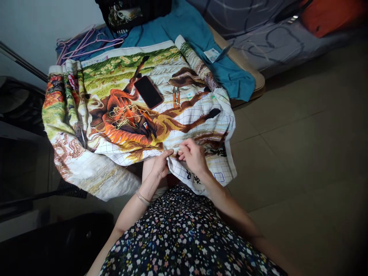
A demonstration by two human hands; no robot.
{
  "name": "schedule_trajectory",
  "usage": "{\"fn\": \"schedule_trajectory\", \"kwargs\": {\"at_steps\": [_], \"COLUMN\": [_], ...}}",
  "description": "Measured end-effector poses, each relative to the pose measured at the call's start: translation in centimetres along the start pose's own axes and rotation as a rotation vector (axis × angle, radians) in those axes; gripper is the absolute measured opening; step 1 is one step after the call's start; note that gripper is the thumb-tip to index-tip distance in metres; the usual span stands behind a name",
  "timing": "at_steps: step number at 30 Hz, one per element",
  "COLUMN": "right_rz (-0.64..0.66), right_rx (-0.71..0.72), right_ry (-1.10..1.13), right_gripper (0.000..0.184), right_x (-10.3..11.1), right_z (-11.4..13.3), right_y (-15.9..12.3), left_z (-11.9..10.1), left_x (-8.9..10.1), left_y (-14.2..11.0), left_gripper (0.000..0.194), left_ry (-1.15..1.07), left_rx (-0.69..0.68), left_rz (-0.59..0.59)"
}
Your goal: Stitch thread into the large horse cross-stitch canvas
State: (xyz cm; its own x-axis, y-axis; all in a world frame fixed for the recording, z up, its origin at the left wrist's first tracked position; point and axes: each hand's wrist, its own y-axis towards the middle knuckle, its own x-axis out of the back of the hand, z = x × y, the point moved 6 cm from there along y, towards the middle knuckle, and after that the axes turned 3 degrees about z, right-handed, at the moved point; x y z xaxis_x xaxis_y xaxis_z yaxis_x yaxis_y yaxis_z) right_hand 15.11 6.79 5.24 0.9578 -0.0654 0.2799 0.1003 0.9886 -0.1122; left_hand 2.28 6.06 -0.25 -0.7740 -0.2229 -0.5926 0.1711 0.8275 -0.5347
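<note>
A large cross-stitch canvas (pixel 169 138) with a horse picture and a printed grid spreads over my lap and the low bed. My left hand (pixel 161 163) grips its near edge, thumb on top and the other fingers underneath. Just right of it, my right hand (pixel 193 154) is held over the cloth with fingers pinched; whatever is between them is too small to make out. Farther up on the canvas lie a dark phone (pixel 148 92), orange-handled thread snips (pixel 176 98) and a loose tangle of yellow thread (pixel 123 117).
Pink hangers (pixel 83 44) and a black bag (pixel 129 15) rest at the back on a teal cloth (pixel 184 23). Rolled canvas (pixel 195 61) lies along the right side, more rolls at the left. Tiled floor (pixel 287 153) stretches to the right. An orange item (pixel 333 17) sits upper right.
</note>
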Motion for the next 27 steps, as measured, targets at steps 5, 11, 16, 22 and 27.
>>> {"fn": "schedule_trajectory", "kwargs": {"at_steps": [5, 11, 16, 22, 27], "right_rz": [-0.353, -0.263, 0.182, 0.168, 0.163], "right_rx": [0.25, 0.203, -0.108, -0.059, -0.039], "right_ry": [0.586, 0.536, 0.141, -0.039, -0.065], "right_gripper": [0.019, 0.02, 0.022, 0.03, 0.03], "right_x": [9.9, 8.4, 0.4, -0.4, -0.5], "right_z": [2.5, 1.7, -2.2, -2.1, -1.9], "right_y": [0.8, -0.3, -1.8, -2.0, -1.8], "left_z": [0.0, -0.1, -0.1, -0.1, -0.1], "left_x": [0.7, 0.6, 0.0, -0.1, -0.2], "left_y": [0.2, 0.2, -0.1, -0.2, -0.1], "left_gripper": [0.034, 0.034, 0.032, 0.033, 0.032], "left_ry": [0.01, 0.013, 0.006, -0.005, -0.004], "left_rx": [-0.051, -0.052, -0.005, -0.011, -0.006], "left_rz": [-0.048, -0.068, -0.038, -0.03, -0.03]}}
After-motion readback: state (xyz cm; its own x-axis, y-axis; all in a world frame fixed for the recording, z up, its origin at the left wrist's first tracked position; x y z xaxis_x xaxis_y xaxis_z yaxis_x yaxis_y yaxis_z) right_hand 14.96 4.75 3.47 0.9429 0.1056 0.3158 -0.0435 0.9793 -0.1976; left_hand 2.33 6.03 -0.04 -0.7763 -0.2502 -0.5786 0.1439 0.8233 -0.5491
